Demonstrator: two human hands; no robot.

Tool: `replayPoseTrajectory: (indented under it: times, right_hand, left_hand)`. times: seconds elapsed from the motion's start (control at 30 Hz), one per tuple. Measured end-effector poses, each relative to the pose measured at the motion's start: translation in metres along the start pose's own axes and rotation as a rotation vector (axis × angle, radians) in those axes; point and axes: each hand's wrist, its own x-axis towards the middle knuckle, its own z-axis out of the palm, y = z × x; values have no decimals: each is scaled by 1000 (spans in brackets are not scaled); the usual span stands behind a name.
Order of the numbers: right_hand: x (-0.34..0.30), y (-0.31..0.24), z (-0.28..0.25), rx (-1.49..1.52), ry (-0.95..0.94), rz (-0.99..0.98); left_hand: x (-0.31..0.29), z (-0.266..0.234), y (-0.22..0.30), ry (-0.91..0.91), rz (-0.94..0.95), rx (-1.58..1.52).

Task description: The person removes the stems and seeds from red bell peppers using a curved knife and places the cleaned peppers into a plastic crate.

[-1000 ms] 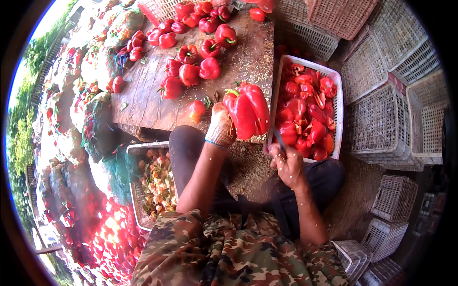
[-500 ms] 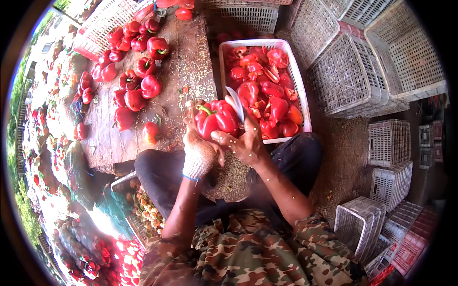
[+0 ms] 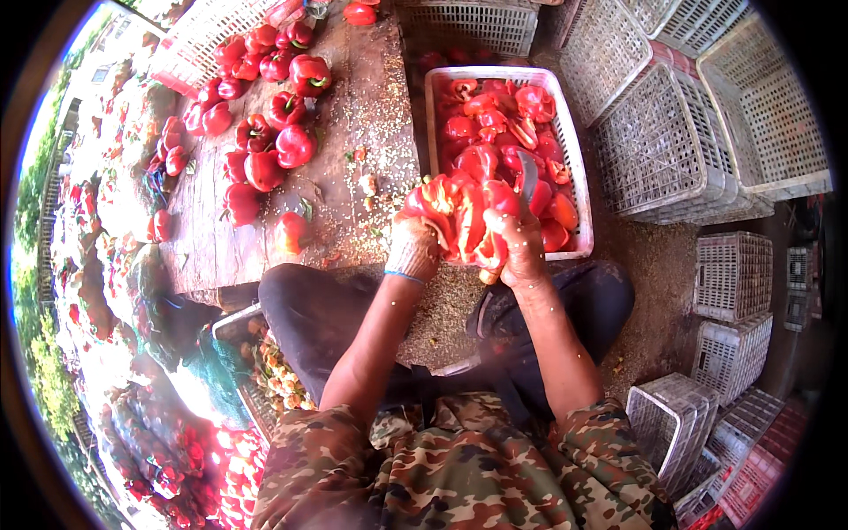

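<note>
Between my hands a red bell pepper [image 3: 461,212] is split open, its pale inner ribs showing. My left hand [image 3: 412,250], in a whitish glove, grips its left side. My bare right hand [image 3: 521,252] closes on the right side and also keeps a knife, its curved blade [image 3: 529,175] pointing up and away from me; the handle is mostly hidden in the palm. Just beyond them stands a white plastic crate [image 3: 579,168] filled with cut red pepper pieces [image 3: 534,104]. Whole red peppers [image 3: 264,170] lie in a group on the wooden board to the left.
Seeds and scraps cover the right part of the wooden board [image 3: 353,97]. A pale scrap [image 3: 367,185] lies there. Stacked plastic crates [image 3: 662,141] stand at right, with more crates [image 3: 733,274] nearer. A container of pepper cores [image 3: 278,380] sits by my left knee; filled net bags [image 3: 141,291] lie farther left.
The pepper, whole with its green stem before, is now pulled open without a visible stem. Both hands moved right in the view, and a pale scrap shows on the board.
</note>
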Motion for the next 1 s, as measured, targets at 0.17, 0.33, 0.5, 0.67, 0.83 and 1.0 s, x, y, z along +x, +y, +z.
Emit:
replayPoseTrajectory:
  times: [0.17,0.33,0.5,0.67,0.83,1.0]
  right_hand:
    - [13,31,-40,141,252,-143]
    - [22,-14,-87,-358,497,-412]
    - [87,-94,-123,-1034,356,-446]
    - [164,-90,-134,-1798,157,-574]
    - [142,-100,-111,-1236,-11,-174]
    - [71,-99,-14,-1448,-580,-416]
  left_hand:
    - [31,25,-20,79,103,-268]
    - [74,-28,13,301,310,151]
    - [52,28,33,209,168,-208]
    - [49,0,3,134,256,407]
    - [36,27,25,88,-83,578]
    - [40,34,28,-90,30,919]
